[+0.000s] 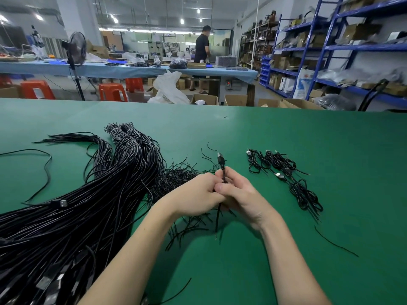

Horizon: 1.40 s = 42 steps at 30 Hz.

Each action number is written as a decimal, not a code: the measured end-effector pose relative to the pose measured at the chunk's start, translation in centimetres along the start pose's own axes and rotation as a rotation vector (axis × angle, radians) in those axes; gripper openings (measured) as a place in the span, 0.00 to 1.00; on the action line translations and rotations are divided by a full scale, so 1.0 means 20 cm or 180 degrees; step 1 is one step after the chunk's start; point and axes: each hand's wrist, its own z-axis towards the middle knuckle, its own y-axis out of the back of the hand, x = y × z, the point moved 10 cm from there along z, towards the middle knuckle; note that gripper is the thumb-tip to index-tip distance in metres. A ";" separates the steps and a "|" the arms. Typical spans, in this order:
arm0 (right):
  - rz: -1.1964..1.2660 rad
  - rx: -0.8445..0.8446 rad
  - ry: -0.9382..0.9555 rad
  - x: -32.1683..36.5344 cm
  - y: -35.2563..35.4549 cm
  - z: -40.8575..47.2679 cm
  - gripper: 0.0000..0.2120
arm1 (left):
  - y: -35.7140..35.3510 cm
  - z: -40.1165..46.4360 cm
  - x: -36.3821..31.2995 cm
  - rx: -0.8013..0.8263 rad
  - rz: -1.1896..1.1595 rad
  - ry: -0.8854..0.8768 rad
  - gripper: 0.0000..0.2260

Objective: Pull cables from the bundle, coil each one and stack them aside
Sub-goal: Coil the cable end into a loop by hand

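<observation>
Cable (222,166) stood plug-up over the green tabletop (330,150), pinched by left hand (198,194) and right hand (240,194) together, likely for coiling; finished coils (284,172) lay right.

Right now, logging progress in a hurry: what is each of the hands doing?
Left hand: fingers curled round the black USB cable.
Right hand: also grips that same cable, plug end sticking up above both.
</observation>
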 end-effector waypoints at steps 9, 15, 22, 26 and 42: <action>-0.0174 -0.0102 -0.0078 -0.01 0.02 0.01 0.08 | -0.02 0.00 -0.03 0.0033 -0.0144 0.0085 0.11; 0.0216 -0.0225 -0.0104 -0.01 0.04 0.00 0.08 | 0.02 0.01 -0.04 -0.0256 -0.0155 0.0104 0.09; 0.0569 -0.0338 -0.0128 -0.03 0.07 0.01 0.05 | 0.13 0.00 -0.04 -0.0807 0.0109 -0.0076 0.12; 0.0578 -0.0424 -0.0145 -0.02 0.08 0.01 0.11 | 0.14 0.00 -0.06 -0.0952 0.0184 -0.0180 0.13; 0.1076 -0.0931 -0.0493 -0.10 0.22 -0.02 0.18 | 0.13 0.01 0.07 -0.0834 0.0069 0.0266 0.16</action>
